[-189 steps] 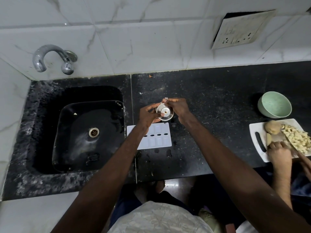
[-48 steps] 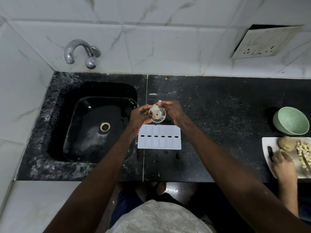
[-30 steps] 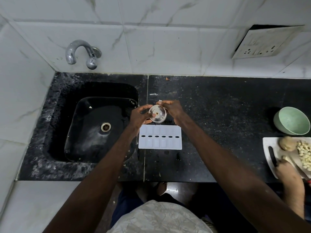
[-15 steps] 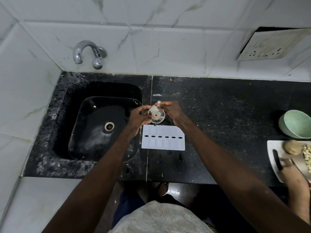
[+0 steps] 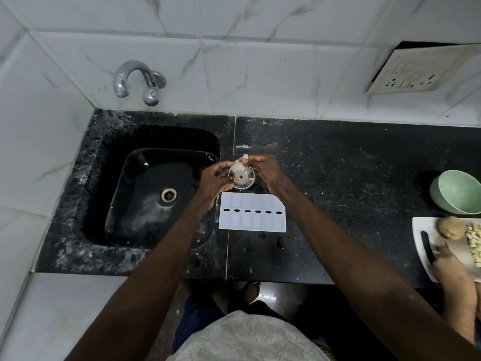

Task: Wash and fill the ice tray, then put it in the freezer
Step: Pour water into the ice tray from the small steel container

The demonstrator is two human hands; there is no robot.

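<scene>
The ice tray (image 5: 252, 215) lies flat on the black counter (image 5: 351, 178), just right of the sink (image 5: 156, 194). The left hand (image 5: 213, 179) and right hand (image 5: 263, 169) together grasp a small clear vessel (image 5: 241, 175), tilted over the tray's far left corner. To fill well, judge the pour slow and thin, keep the spout low over one cell, move cell by cell, and stop short of each rim to prevent spills during carrying.
</scene>
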